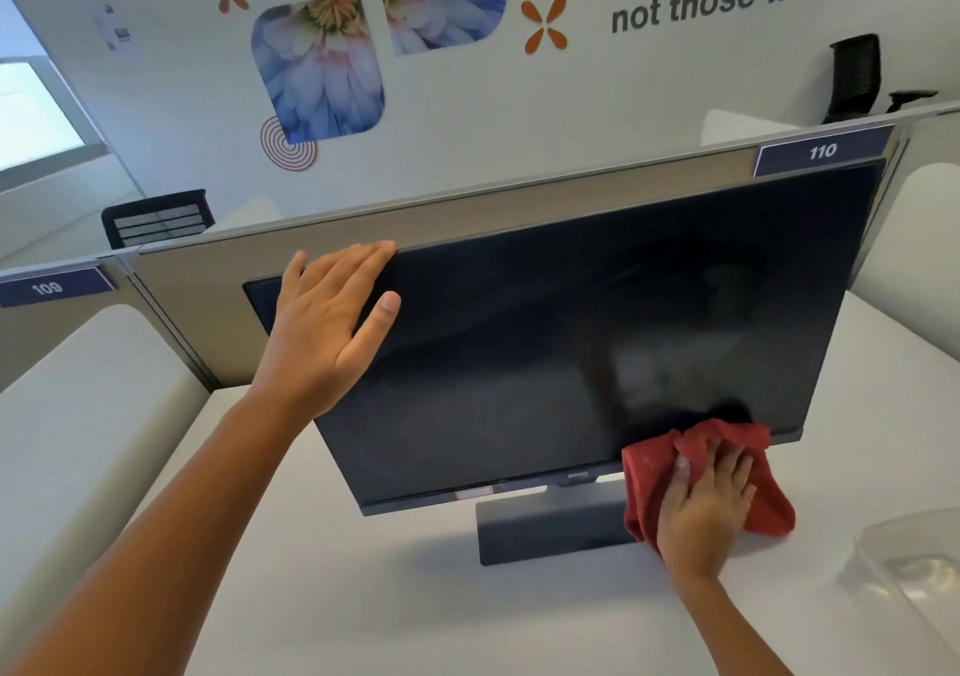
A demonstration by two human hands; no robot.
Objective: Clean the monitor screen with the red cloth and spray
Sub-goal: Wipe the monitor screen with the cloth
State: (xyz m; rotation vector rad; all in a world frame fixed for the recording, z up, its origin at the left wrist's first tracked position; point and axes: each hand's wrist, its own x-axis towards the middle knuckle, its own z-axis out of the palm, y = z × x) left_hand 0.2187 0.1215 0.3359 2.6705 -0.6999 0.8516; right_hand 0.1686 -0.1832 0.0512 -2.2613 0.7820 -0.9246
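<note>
A black monitor [545, 342] stands on a white desk, its dark screen facing me, with a hazy wet smear at the lower right. My left hand [327, 322] grips the monitor's top left corner, fingers over the upper edge and thumb on the screen. My right hand [701, 509] presses the crumpled red cloth [649, 472] against the screen's lower right corner and bottom bezel. No spray bottle is in view.
The monitor's grey stand base [545, 532] rests on the white desk [363, 597]. A clear plastic container [914, 566] sits at the right edge. A grey partition [208, 285] labelled 109 and 110 runs behind the monitor. Black office chairs stand beyond it.
</note>
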